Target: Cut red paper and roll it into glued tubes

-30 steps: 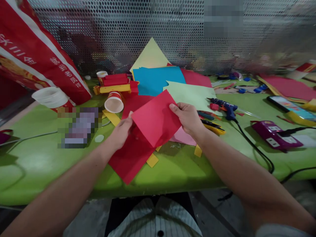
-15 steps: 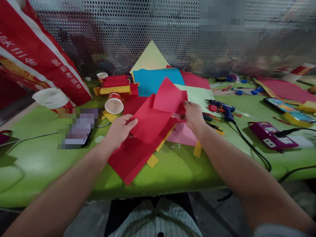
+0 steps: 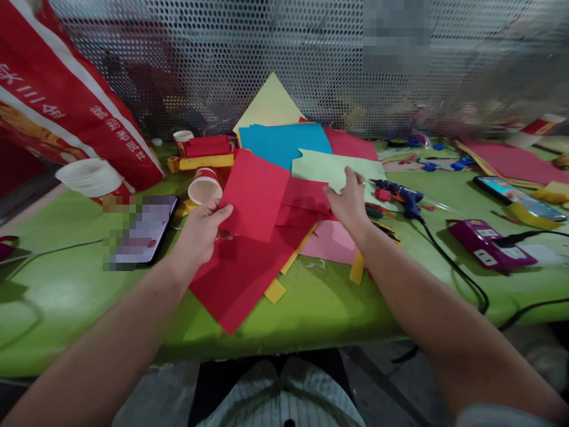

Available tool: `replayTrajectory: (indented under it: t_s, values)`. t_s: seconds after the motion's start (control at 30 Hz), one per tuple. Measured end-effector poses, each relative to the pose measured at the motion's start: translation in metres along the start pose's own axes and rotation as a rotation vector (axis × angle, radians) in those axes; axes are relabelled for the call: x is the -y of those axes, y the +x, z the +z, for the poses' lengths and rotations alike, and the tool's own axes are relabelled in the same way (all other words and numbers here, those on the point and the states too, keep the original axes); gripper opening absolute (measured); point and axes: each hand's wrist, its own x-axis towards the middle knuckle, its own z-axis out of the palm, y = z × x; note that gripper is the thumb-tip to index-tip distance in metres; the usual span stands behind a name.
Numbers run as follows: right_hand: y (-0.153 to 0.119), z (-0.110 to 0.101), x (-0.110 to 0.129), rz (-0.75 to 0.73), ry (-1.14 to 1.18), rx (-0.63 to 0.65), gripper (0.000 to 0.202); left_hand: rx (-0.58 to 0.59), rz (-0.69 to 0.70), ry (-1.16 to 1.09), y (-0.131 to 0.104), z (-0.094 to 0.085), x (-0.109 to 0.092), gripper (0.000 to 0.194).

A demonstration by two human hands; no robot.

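Red paper (image 3: 255,196), a folded sheet, stands tilted up in our left hand (image 3: 200,228), whose thumb and fingers pinch its lower left corner, so the sheet rises to the right of and above that hand. Under it we see a larger red sheet (image 3: 235,281) spread flat and reaching the near edge of the green table (image 3: 66,296). Left of our left hand lies a phone (image 3: 142,228), and behind it a paper cup (image 3: 205,187) on its side, with a red printed bag (image 3: 66,112) leaning further back. To the right, our right hand (image 3: 349,201) presses palm down, fingers spread, on another red piece (image 3: 304,198) lying on the pile, gripping nothing. Behind it lie a pale green sheet (image 3: 333,169) and a blue sheet (image 3: 284,142). Further right we see a blue glue gun (image 3: 402,196), its black cable (image 3: 457,270), and a magenta power strip (image 3: 491,243). A perforated metal screen (image 3: 267,53) closes off the back of the table.
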Motion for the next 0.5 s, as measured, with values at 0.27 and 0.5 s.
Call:
replayTrajectory:
  t_s: [0.27,0.5]
  values:
    - [-0.051,-0.002,0.025,-0.856,-0.115,0.535,0.042,0.082,-0.101,-0.258,-0.013,0.018,-0.005,0.016]
    - [-0.062,-0.004,0.031,-0.650,0.208,0.550,0.018,0.264,-0.144,-0.245,-0.020,0.020,-0.002,0.023]
